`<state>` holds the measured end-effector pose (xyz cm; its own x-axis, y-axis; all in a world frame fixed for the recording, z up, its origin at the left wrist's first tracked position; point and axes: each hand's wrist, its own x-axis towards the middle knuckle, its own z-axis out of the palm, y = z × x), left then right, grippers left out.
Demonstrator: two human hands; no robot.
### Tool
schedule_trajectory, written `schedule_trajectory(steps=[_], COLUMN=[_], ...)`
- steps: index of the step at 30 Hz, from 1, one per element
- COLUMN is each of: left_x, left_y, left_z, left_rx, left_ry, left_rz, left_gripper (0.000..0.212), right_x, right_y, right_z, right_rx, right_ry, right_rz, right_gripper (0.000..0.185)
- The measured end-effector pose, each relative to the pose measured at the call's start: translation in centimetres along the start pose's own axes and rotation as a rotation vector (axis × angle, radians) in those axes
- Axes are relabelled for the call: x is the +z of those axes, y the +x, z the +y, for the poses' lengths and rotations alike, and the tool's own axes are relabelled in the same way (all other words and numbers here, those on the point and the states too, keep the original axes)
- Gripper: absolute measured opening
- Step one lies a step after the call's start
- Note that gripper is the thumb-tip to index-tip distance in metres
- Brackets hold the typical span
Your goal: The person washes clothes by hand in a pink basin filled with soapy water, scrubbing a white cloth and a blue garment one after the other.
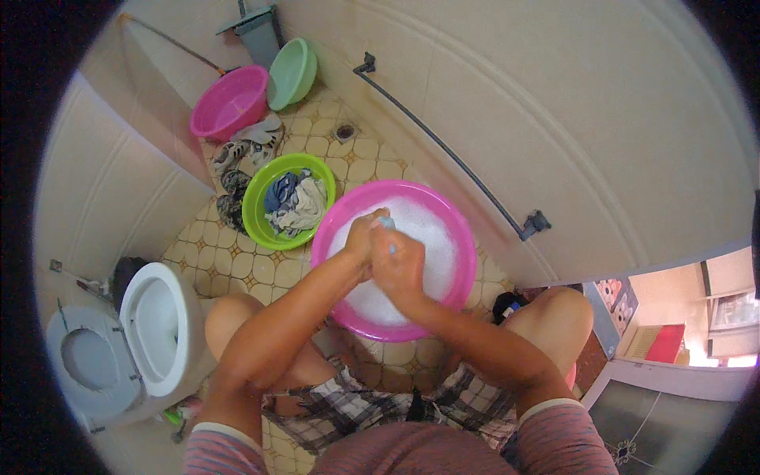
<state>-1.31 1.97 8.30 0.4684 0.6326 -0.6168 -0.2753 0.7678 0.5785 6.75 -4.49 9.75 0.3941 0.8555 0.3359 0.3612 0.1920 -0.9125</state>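
Both hands meet over a large pink basin [467, 255] full of white suds [436, 252]. My left hand [359, 237] presses against my right hand [399, 264], with the fingers of each curled. Between them shows a small bit of light blue wet cloth [386, 222]; most of it is hidden in the grip. Beside the pink basin, almost touching it, is a lime green basin [252, 222] holding a blue garment [282, 191] and a whitish garment [306, 208].
A white toilet [189, 320] stands at the left with its lid raised. Further off are shoes [231, 155], another pink basin [228, 107], a mint green basin [294, 74] and a floor drain [345, 132]. A dark metal bar [439, 142] runs along the right wall.
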Motion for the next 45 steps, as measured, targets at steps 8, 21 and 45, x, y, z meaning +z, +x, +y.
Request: schedule_trajectory(steps=[8,21,45], left_x=[1.0,3.4,1.2], left_y=[0.2,-1.2,0.0], left_z=[0.0,0.0,-0.1], left_rx=[-0.1,-0.059,-0.084], left_ry=[0.013,0.049,0.014], left_rz=[0.089,-0.122,-0.121], left_gripper=[0.034,0.037,0.032], right_x=[-0.4,-3.7,-1.2], right_y=[0.1,8.1,3.2], right_z=[1.5,4.5,0.2], right_rx=[-0.007,0.506,0.312], right_ry=[-0.108,-0.201,-0.174], right_rz=[-0.079,-0.147,0.09], right_gripper=[0.047,0.045,0.04])
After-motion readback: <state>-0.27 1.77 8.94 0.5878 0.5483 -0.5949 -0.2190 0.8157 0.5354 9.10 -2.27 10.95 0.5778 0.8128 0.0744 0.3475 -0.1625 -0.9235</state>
